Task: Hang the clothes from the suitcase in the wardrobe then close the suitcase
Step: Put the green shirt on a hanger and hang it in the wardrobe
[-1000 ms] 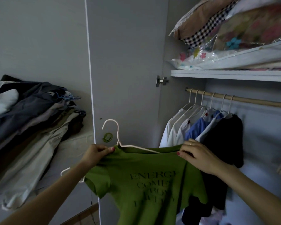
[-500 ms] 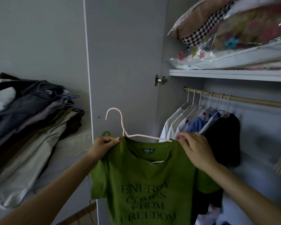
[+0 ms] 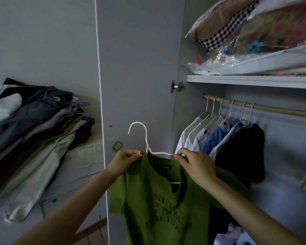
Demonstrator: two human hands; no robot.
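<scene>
A green T-shirt (image 3: 159,206) with dark lettering hangs on a pale pink hanger (image 3: 145,137) in front of the open wardrobe. My left hand (image 3: 124,160) pinches the shirt's left shoulder at the hanger's neck. My right hand (image 3: 194,165) pinches the shirt's right shoulder over the hanger's arm. The hanger's hook points up and left, below the level of the wooden rail (image 3: 265,109). The suitcase is out of view.
Several white, blue and black garments (image 3: 224,140) hang on the rail's left end. The open wardrobe door (image 3: 136,68) stands behind the hanger. Bagged bedding (image 3: 254,38) fills the shelf above. A pile of clothes (image 3: 34,131) on hangers lies at the left.
The shirt and hanger have risen and turned upright. Both hands have shifted closer to the collar, tugging the shoulders onto the hanger.
</scene>
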